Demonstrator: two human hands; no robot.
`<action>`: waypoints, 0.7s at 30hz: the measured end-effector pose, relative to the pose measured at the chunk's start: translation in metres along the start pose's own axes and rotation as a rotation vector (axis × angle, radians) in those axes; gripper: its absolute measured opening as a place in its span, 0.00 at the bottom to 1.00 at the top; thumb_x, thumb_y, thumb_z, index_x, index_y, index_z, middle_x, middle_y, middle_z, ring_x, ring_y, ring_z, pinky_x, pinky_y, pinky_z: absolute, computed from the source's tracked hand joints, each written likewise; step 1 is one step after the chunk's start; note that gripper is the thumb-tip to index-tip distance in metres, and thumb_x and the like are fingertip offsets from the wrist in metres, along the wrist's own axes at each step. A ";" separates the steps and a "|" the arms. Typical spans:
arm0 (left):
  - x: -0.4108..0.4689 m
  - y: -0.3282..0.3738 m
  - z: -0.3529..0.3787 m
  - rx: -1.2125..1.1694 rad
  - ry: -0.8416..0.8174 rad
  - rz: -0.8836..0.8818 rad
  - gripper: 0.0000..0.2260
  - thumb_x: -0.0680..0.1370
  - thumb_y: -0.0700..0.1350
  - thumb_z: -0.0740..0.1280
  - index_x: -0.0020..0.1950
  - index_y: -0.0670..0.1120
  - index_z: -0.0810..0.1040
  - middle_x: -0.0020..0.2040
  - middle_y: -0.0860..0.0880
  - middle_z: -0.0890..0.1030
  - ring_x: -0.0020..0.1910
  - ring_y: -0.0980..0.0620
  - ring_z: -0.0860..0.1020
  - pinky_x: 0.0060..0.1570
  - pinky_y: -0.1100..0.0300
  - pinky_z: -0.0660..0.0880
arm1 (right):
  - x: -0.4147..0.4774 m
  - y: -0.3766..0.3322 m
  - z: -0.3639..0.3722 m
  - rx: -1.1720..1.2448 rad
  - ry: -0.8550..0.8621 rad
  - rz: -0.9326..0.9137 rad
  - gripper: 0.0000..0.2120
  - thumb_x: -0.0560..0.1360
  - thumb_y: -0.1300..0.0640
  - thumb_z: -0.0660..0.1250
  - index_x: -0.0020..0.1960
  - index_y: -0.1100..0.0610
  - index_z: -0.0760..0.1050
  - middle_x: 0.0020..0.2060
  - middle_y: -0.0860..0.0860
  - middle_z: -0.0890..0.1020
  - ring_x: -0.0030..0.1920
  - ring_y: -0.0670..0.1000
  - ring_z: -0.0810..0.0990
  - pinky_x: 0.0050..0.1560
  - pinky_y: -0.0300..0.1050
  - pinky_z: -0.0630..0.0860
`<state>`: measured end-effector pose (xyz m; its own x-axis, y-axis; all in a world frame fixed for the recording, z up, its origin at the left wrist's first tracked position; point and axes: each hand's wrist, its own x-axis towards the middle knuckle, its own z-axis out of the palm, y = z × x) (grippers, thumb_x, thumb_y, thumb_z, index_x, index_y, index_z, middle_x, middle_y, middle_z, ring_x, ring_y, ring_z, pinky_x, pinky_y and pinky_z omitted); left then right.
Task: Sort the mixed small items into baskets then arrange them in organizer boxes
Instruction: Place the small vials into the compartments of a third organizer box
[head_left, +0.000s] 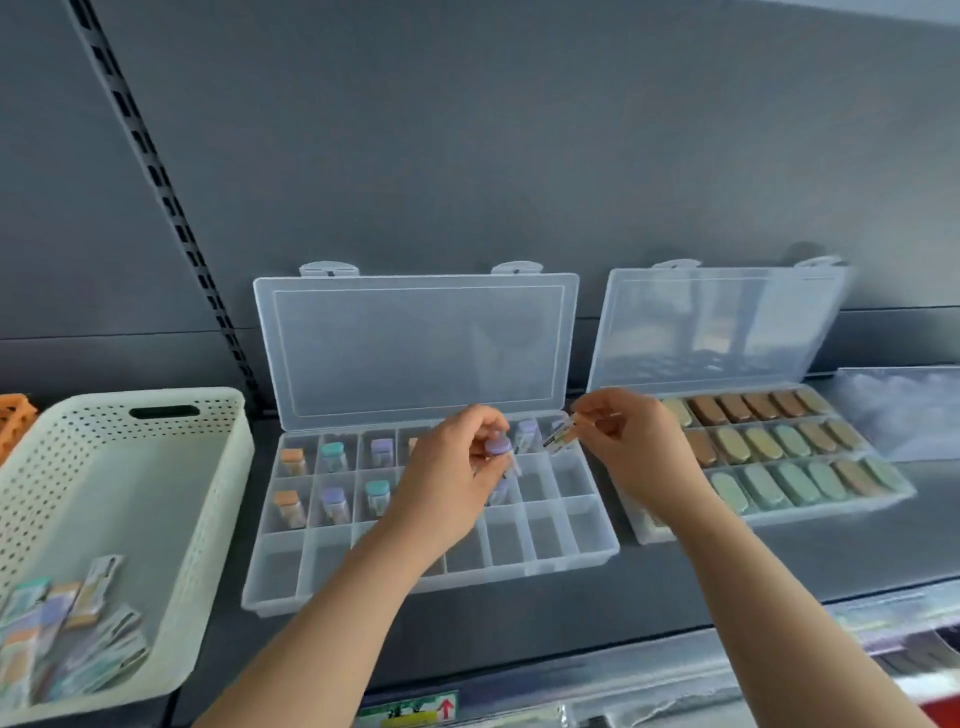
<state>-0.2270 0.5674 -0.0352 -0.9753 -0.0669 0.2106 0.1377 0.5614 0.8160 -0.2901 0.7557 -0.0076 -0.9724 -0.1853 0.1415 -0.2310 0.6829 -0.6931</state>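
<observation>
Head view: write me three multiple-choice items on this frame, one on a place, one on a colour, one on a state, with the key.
1. Relative to the half-filled box, the white basket lies: A) right B) left C) behind.
2. The cap of the bottle in the left hand is: A) red B) black C) purple.
3. That box's lid is: A) open B) shut C) taken off.
Key: B, the basket is at the frame's left edge; C, a purple cap shows by the fingertips; A, the lid stands upright behind the compartments.
</observation>
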 end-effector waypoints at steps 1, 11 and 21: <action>0.005 0.001 0.012 0.037 -0.003 -0.003 0.08 0.74 0.40 0.70 0.49 0.52 0.75 0.45 0.56 0.80 0.45 0.58 0.80 0.47 0.63 0.77 | 0.001 0.009 -0.003 -0.017 0.002 0.008 0.07 0.76 0.58 0.68 0.54 0.54 0.80 0.43 0.47 0.83 0.42 0.44 0.81 0.41 0.28 0.73; 0.022 -0.001 0.068 0.483 -0.049 -0.037 0.05 0.74 0.48 0.69 0.50 0.52 0.80 0.47 0.50 0.79 0.45 0.52 0.76 0.40 0.65 0.68 | 0.008 0.053 -0.012 -0.105 -0.093 -0.068 0.06 0.75 0.61 0.68 0.51 0.57 0.80 0.43 0.50 0.82 0.42 0.47 0.80 0.41 0.30 0.74; 0.024 -0.001 0.072 0.537 -0.050 -0.028 0.09 0.75 0.51 0.68 0.55 0.52 0.78 0.51 0.50 0.78 0.49 0.52 0.75 0.44 0.66 0.67 | 0.015 0.053 0.008 -0.228 -0.288 -0.192 0.09 0.76 0.61 0.66 0.54 0.56 0.81 0.48 0.52 0.82 0.45 0.52 0.80 0.49 0.48 0.79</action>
<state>-0.2630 0.6243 -0.0696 -0.9861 -0.0563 0.1563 0.0163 0.9035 0.4284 -0.3168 0.7829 -0.0477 -0.8698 -0.4927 0.0275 -0.4403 0.7497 -0.4940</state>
